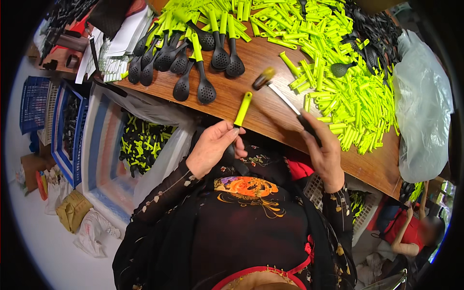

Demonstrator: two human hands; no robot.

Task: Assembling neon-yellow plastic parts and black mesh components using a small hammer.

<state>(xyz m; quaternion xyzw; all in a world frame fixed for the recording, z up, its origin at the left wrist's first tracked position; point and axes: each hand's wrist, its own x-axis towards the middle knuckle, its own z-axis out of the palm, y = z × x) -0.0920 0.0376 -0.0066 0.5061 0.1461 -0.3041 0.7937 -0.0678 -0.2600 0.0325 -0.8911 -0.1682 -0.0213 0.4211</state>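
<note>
My left hand is closed around the dark lower part of a kitchen utensil, whose lime-green handle points up in front of the table edge. Its black head is mostly hidden by my fingers. In my right hand is a small mallet with a black grip, a metal shaft and a blurred amber-and-dark head. The mallet head is over the table, to the right of the green handle and apart from it. Black slotted spoons with green handles lie beyond my left hand. Loose green handles are heaped beyond my right hand.
The brown wooden table ends just ahead of my body. Below it at left, a lined striped bin holds green-and-black pieces. Black utensil parts are piled far right, beside a clear plastic bag. Another person sits at lower right.
</note>
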